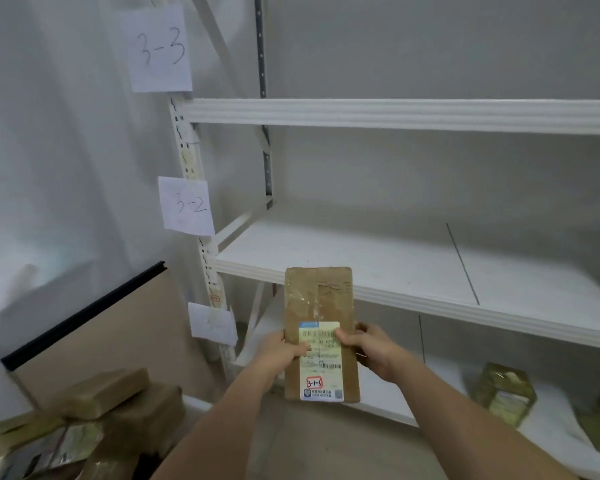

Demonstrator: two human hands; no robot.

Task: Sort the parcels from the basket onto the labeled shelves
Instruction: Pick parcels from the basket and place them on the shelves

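Note:
I hold a flat brown cardboard parcel (pixel 318 299) upright in front of the white shelf rack. Its shipping label carries a red-framed tag reading 3-1-6. My left hand (pixel 284 351) grips the parcel's left edge, thumb on the label. My right hand (pixel 368 351) grips the right edge, thumb on the label too. Paper signs on the rack's left post read 3-3 (pixel 160 46) and 3-2 (pixel 187 206); a third sign (pixel 212 323) below is too faint to read. The middle shelf (pixel 378 261) lies just behind the parcel's top.
A pile of brown parcels (pixel 94 420) lies at the lower left. Two taped parcels (pixel 504 396) sit on the bottom shelf at the right. A brown board with a black edge (pixel 94 337) leans against the wall at the left.

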